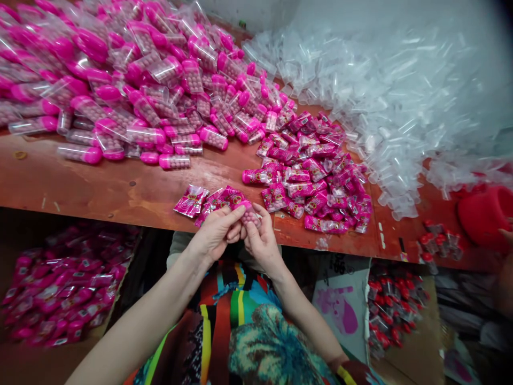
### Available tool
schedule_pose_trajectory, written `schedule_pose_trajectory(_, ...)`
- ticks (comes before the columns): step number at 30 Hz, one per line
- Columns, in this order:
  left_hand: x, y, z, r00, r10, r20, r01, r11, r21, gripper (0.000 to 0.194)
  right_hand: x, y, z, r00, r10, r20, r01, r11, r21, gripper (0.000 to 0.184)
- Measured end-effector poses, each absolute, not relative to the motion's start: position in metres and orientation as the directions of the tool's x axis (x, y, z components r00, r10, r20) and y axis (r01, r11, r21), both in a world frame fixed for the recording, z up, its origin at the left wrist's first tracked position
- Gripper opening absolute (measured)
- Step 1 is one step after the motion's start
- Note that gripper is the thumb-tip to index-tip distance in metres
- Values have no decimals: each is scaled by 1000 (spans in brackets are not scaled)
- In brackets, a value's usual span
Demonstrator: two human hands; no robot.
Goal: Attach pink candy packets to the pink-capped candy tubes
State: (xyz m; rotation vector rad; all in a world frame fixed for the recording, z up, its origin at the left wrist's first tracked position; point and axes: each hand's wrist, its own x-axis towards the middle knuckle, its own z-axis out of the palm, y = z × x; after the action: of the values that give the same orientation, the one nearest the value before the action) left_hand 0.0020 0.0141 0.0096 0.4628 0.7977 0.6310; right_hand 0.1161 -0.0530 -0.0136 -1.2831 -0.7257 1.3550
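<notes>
Both my hands meet at the table's front edge around one clear candy tube (250,215) with a pink cap and small pink balls inside. My left hand (218,231) pinches its capped end between thumb and fingers. The other end is gripped by my right hand (262,238). Just beyond my fingers lie a few flat pink printed wrappers (191,201), partly covered by my left hand. To the right of my hands is a heap of pink wrapped tubes (316,176).
A large pile of pink-capped candy tubes (152,101) covers the back left of the wooden table (132,184). Clear empty tubes (372,96) are heaped at back right. A red bucket (486,214) stands far right, beside another person's hand (507,233). Boxes of pink packs (68,289) and red-capped containers (395,307) sit below.
</notes>
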Motion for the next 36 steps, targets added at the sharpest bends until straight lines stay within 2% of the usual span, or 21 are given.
schedule_pose_trajectory(2, -1, 15, 8, 540, 660, -521, -322, 735, 597, 33, 118, -51, -10, 90, 940, -329, -339, -282, -898, 58)
schedule_pose_trajectory(5, -8, 20, 8, 573, 629, -525, -287, 754, 591, 32, 124, -48, -3, -136, 917, -376, -450, -395, -801, 62)
schedule_pose_trajectory(7, -11, 24, 10, 589, 628, -508, -292, 752, 591, 31, 127, -47, 0, -184, 911, -368, -431, -411, -803, 60)
schedule_pose_trajectory(9, -11, 27, 12, 588, 638, -497, -308, 744, 592, 29, 126, -46, 1, -79, 944, -320, -285, -329, -900, 59)
schedule_pose_trajectory(11, -7, 26, 12, 566, 649, -509, -314, 740, 595, 28, 122, -47, -1, 54, 976, -210, -22, -209, -978, 60)
schedule_pose_trajectory(13, -3, 23, 9, 541, 642, -544, -298, 751, 590, 28, 119, -47, -4, 108, 986, -128, 175, -145, -974, 61)
schedule_pose_trajectory(14, 0, 20, 7, 529, 633, -565, -284, 759, 585, 28, 119, -47, -5, 111, 986, -127, 193, -147, -970, 62)
schedule_pose_trajectory(15, 1, 17, 5, 519, 625, -583, -271, 767, 581, 28, 119, -46, -6, 111, 983, -150, 153, -165, -974, 63)
schedule_pose_trajectory(17, 3, 10, 2, 504, 622, -599, -259, 771, 582, 30, 122, -44, -9, 70, 968, -241, -47, -238, -970, 64)
schedule_pose_trajectory(20, 1, 4, 0, 530, 625, -573, -244, 760, 602, 33, 128, -42, -11, -109, 935, -337, -361, -353, -863, 68)
schedule_pose_trajectory(24, -5, 4, -2, 602, 584, -545, -163, 757, 633, 40, 132, -43, -18, -206, 918, -338, -527, -395, -752, 64)
schedule_pose_trajectory(29, -3, 5, -6, 626, 581, -520, -127, 734, 667, 43, 127, -45, -29, -199, 926, -320, -574, -375, -728, 38)
schedule_pose_trajectory(32, 4, 3, -1, 659, 587, -471, -164, 723, 672, 39, 135, -41, -22, -128, 930, -344, -529, -357, -770, 28)
schedule_pose_trajectory(34, 7, -1, 6, 678, 586, -444, -171, 713, 680, 30, 150, -35, -7, 12, 943, -333, -419, -298, -858, 29)
schedule_pose_trajectory(36, 4, -5, 13, 665, 589, -460, -105, 684, 722, 33, 171, -28, 11, 237, 941, -243, -176, -204, -963, 39)
